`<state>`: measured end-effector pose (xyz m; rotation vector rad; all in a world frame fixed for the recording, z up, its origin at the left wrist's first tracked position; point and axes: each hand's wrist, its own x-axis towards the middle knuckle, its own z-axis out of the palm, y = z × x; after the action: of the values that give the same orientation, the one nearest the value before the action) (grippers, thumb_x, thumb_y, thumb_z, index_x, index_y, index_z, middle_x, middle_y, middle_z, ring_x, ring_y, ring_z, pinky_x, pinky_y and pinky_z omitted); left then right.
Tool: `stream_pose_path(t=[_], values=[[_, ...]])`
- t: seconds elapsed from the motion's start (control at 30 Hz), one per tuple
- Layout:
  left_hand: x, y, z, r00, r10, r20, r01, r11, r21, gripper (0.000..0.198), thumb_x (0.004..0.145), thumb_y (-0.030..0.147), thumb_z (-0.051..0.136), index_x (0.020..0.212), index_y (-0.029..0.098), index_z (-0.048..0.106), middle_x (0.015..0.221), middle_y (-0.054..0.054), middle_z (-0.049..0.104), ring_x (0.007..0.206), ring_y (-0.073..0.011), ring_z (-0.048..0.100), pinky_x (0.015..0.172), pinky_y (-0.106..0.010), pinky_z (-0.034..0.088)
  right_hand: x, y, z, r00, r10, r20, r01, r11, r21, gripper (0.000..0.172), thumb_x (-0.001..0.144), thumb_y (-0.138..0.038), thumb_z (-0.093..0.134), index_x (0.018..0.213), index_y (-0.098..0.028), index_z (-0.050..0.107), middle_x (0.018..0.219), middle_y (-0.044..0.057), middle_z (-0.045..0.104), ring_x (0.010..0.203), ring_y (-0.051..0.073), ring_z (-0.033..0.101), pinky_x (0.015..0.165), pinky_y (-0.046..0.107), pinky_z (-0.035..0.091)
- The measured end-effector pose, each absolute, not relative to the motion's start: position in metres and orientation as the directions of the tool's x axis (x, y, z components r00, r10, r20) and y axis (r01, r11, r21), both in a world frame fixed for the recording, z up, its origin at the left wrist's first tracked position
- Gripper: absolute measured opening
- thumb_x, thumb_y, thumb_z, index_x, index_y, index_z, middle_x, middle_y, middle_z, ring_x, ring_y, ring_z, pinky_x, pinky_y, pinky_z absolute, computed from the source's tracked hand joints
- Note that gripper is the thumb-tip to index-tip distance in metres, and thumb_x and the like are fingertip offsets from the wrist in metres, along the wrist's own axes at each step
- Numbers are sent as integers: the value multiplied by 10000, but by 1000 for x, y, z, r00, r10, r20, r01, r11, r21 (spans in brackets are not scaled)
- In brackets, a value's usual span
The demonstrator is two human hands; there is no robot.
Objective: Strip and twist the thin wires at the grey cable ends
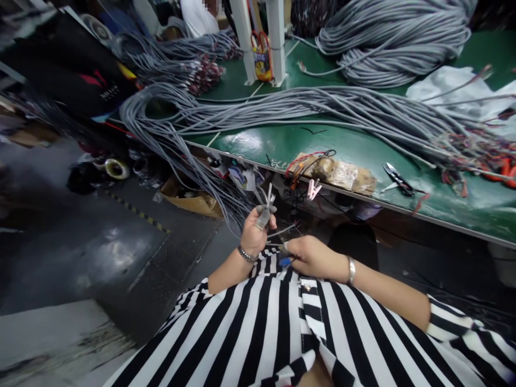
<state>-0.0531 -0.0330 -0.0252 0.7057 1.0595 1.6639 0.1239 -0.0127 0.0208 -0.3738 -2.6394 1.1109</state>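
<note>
My left hand (256, 230) is closed in front of my striped shirt, with a grey covering on the thumb. Pale, thin pieces (269, 194) stick up from its fingers; they look like cable ends, but blur hides the detail. A thin grey cable (282, 231) runs out from beside this hand and ends in fine wires. Close by on the right, my right hand (312, 259) is closed in a pinch on a grey cable (275, 245) that stretches between the hands. Under its fingers shows a small blue thing (285, 262), whose kind I cannot make out.
On the green table (250, 141) lies a long bundle of grey cables (282, 110), hanging over the left edge. A large cable coil (395, 37) sits behind. Black-handled pliers (398, 180), a taped board (342, 174) and a pink clip (313, 190) are along the front edge.
</note>
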Motion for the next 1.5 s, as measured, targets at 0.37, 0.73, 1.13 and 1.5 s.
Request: stream_pose_path(t=[0.37,0.73,1.13,1.5], values=[[-69,-53,-38,-159,985,-65,-539,-32,842,341,481,357,883,700,182,690,672,-1,661,579,-94,551,629,-268,454,152,1,21,-651,728,214,472,609,-637,360,951,-376,384,676,-186,519,715,33,484,662,144,454,624,270,377],[-61,-58,-34,-62,993,-105,-445,67,893,275,572,273,853,781,149,724,732,-28,696,687,-133,641,708,-265,527,149,-8,23,-647,701,301,617,713,-333,335,915,-372,477,688,-162,606,789,68,563,700,160,443,656,304,303],[-59,-60,-27,-49,990,-134,-359,108,927,304,591,284,842,831,133,733,789,-50,713,727,-151,658,702,-255,539,149,-8,23,-664,691,284,670,719,-183,271,888,-329,508,689,-176,611,775,69,560,701,174,426,643,322,255],[-57,-61,-32,-70,986,-152,-372,116,921,295,624,276,823,865,135,729,839,-60,725,756,-165,672,732,-281,548,150,-8,24,-659,702,269,682,709,-178,264,892,-329,500,725,-173,631,817,77,580,716,177,430,642,322,256]])
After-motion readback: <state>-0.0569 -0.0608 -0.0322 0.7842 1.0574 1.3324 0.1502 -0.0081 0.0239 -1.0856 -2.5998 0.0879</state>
